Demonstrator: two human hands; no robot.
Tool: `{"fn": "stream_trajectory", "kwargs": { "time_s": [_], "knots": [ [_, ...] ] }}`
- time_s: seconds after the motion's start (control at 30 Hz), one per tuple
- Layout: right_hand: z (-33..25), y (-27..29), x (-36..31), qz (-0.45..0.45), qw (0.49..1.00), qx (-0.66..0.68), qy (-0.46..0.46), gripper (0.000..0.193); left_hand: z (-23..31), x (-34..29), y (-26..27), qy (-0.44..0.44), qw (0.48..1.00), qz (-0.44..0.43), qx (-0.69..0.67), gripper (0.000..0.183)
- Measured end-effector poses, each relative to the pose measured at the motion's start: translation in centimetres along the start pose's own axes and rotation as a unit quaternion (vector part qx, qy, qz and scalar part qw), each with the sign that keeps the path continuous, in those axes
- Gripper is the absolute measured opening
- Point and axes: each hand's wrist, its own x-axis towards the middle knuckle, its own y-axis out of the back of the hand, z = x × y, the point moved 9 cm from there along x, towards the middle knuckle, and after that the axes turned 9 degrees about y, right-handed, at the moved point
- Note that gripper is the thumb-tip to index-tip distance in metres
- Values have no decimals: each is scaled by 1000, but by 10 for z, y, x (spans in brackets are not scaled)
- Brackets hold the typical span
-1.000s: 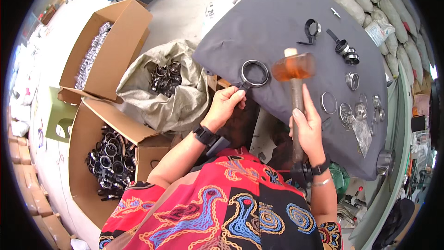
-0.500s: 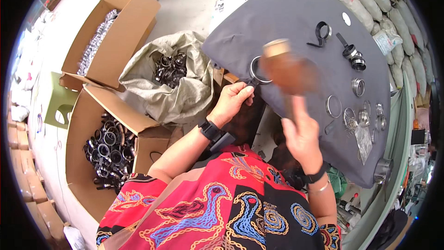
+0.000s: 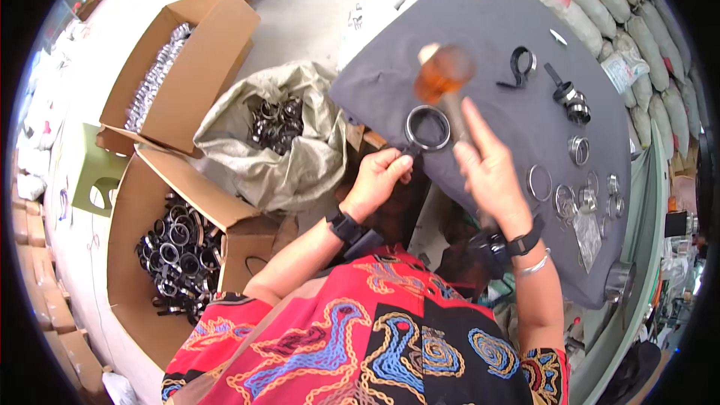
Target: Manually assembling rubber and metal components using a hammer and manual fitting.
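Note:
My left hand (image 3: 379, 180) pinches the dark tail of a round ring clamp (image 3: 428, 128), which lies at the left edge of the grey-covered table (image 3: 480, 45). My right hand (image 3: 491, 172) grips the handle of a mallet with an amber-brown head (image 3: 448, 75). The mallet head is blurred and raised above and beyond the ring. Right of my hands, a black ring with a curled tail (image 3: 519, 67), a stack of dark rings (image 3: 576, 103) and a single metal ring (image 3: 578, 151) sit on the cloth.
At left, a carton of black rings (image 3: 180, 247), an open woven sack of dark rings (image 3: 277, 124) and a carton of shiny parts (image 3: 157, 75) stand on the floor. Thin hoops (image 3: 538, 182) lie on the table's right side. Stacked sacks (image 3: 585, 15) line the far right.
The mallet has swung up and away from the ring, toward the far side. My left hand keeps hold of the ring's tail, and the ring now shows as a fuller circle.

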Motion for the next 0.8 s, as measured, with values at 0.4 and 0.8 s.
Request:
{"fn": "stream_trajectory", "kwargs": {
  "time_s": [0.4,0.8],
  "knots": [
    [77,8,-66,118,931,284,-198,63,2,2,8,72,994,-28,-77,22],
    [123,159,-175,450,866,156,-150,46,41,-263,479,-236,767,458,-382,57]
  ]
}}
